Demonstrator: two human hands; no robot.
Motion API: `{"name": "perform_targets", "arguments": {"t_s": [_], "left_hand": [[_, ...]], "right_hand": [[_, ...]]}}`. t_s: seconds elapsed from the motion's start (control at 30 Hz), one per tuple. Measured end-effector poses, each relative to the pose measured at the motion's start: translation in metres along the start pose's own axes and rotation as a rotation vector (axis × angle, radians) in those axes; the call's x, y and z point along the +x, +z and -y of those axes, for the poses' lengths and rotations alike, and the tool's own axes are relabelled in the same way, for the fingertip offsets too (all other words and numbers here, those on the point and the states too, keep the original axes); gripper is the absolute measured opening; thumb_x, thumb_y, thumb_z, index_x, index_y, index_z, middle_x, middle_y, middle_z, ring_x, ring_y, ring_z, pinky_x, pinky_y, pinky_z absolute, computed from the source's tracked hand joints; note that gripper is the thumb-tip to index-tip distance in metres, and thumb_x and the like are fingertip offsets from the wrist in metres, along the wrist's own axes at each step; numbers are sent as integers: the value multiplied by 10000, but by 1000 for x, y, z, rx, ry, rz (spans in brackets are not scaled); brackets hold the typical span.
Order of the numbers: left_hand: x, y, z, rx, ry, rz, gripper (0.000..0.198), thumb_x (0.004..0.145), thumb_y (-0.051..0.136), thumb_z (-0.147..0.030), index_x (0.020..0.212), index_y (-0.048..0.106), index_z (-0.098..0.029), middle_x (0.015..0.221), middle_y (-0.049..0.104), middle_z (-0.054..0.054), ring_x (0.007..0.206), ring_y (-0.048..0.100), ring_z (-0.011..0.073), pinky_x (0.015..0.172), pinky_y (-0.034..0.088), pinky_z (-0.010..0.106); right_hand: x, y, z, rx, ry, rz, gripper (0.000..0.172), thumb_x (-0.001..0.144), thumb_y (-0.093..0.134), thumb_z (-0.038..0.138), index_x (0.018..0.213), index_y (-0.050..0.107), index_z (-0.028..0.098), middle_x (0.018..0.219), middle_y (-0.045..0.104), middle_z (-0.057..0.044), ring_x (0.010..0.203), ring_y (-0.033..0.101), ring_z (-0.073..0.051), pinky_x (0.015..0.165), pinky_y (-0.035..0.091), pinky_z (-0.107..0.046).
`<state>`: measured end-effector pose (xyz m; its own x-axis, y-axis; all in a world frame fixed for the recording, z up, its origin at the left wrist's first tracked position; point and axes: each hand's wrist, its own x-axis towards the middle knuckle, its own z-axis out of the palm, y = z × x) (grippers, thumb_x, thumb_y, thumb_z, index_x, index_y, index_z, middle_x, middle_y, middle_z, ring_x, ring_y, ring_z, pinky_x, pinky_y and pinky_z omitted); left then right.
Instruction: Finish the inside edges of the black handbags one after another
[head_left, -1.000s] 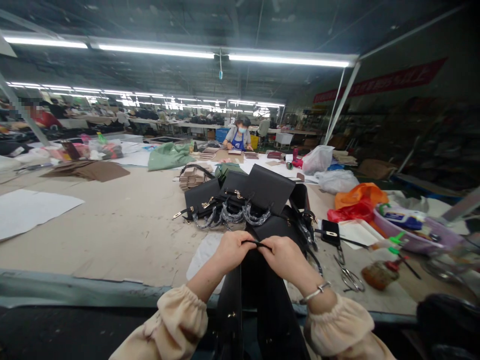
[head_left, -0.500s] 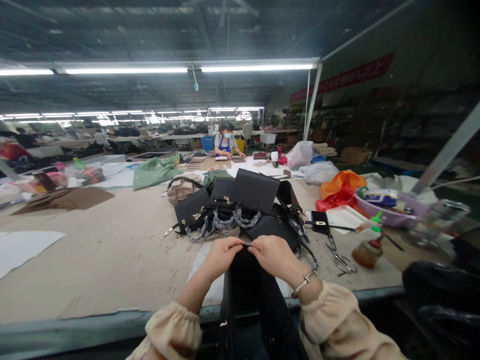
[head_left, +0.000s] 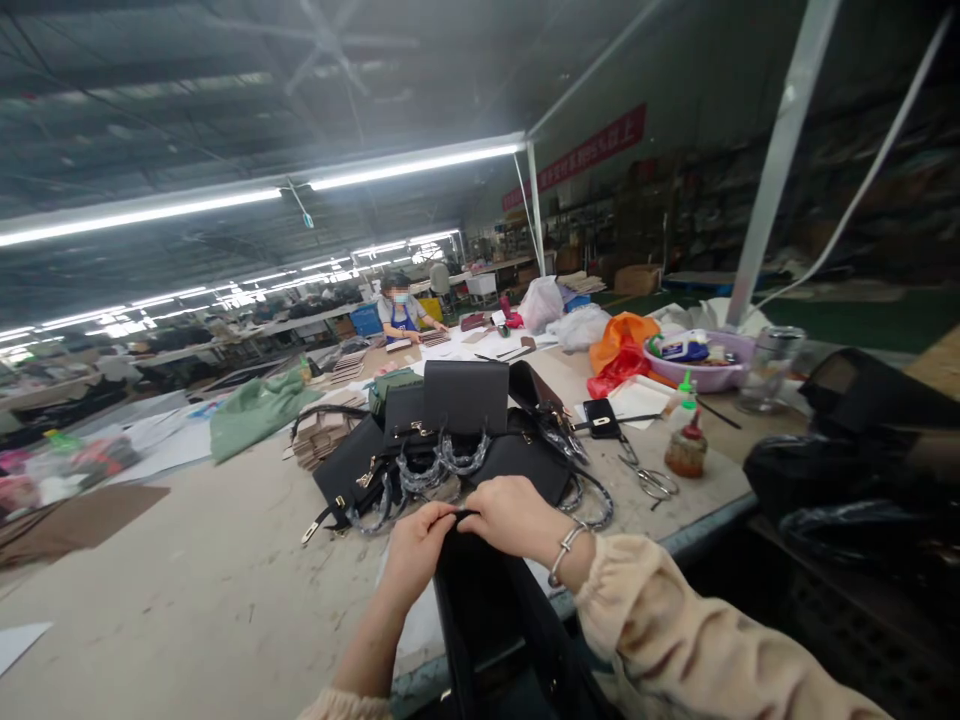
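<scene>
My left hand (head_left: 414, 558) and my right hand (head_left: 516, 514) meet at the table's front edge, fingers pinched on the top edge of a black handbag (head_left: 484, 600). This bag hangs open toward me, its lower part running out of the frame, its inside dark. Just beyond my hands lies a pile of black handbags (head_left: 465, 395) with gold clasps. Their handles (head_left: 459, 455) are wrapped in clear plastic. Scissors (head_left: 651, 482) lie to the right of my right hand, which wears a bracelet at the wrist.
A glue bottle with brown contents (head_left: 686, 450), a black phone-sized item (head_left: 601, 418) and a purple basin (head_left: 724, 372) stand at right. Black bags (head_left: 847, 470) crowd the right side. Green cloth (head_left: 259, 405) lies at left. Across the table a masked co-worker (head_left: 405, 310) handles stacked pieces.
My view has turned right and tilted, so the table and bag pile appear shifted left. Both hands still pinch the black handbag's edge.
</scene>
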<state>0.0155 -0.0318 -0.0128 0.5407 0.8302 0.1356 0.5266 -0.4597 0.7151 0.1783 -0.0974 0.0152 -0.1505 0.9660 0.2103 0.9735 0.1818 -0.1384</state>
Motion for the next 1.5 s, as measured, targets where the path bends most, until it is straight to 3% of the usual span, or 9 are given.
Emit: {"name": "perform_targets", "arguments": {"t_s": [0.17, 0.33, 0.6, 0.83, 1.03, 1.27, 1.5], "left_hand": [[2, -1, 6, -17, 14, 28, 282, 845, 431, -293, 971, 666, -201, 948, 693, 4, 900, 621, 167, 805, 465, 257], [2, 1, 2, 62, -24, -11, 267, 847, 421, -291, 923, 662, -206, 869, 696, -3, 829, 625, 165, 769, 465, 264], [-1, 3, 2, 56, -58, -48, 257, 845, 434, -307, 922, 659, -210, 894, 701, -4, 863, 623, 169, 781, 467, 277], [0, 3, 1, 107, -80, -73, 257, 840, 440, -320, 915, 662, -214, 889, 705, -5, 863, 626, 170, 794, 469, 278], [-7, -3, 4, 106, -51, -30, 279, 854, 446, -303, 1001, 659, -199, 1021, 689, 24, 977, 611, 186, 864, 448, 292], [-8, -6, -1, 249, -68, -48, 228, 857, 458, -226, 899, 679, -186, 877, 703, 34, 838, 624, 177, 751, 434, 269], [-4, -8, -1, 273, -21, -16, 234, 845, 482, -234, 953, 685, -193, 947, 703, 28, 890, 621, 180, 788, 439, 264]], "right_hand": [[9, -2, 8, -25, -18, 11, 332, 893, 407, 340, 857, 693, 175, 849, 695, -97, 823, 646, -210, 675, 448, -275], [13, -6, 11, -17, -44, 23, 266, 836, 456, 268, 809, 698, 160, 848, 698, -111, 821, 649, -218, 670, 453, -276], [3, -1, -2, -15, 8, 22, 331, 881, 443, 368, 836, 703, 169, 834, 701, -98, 820, 654, -212, 670, 449, -262], [0, -2, -5, -9, 55, 23, 306, 874, 447, 308, 804, 707, 162, 824, 702, -116, 817, 651, -209, 695, 444, -266], [1, -1, -5, -6, 60, 12, 310, 864, 446, 300, 799, 707, 145, 827, 698, -131, 815, 650, -209, 685, 437, -257], [-2, 2, -2, 3, 56, -3, 324, 878, 427, 300, 805, 702, 146, 828, 694, -136, 816, 646, -224, 680, 434, -275], [-3, 2, -1, 29, 92, 3, 313, 879, 431, 295, 812, 693, 137, 821, 692, -134, 818, 650, -232, 660, 434, -270]]}}
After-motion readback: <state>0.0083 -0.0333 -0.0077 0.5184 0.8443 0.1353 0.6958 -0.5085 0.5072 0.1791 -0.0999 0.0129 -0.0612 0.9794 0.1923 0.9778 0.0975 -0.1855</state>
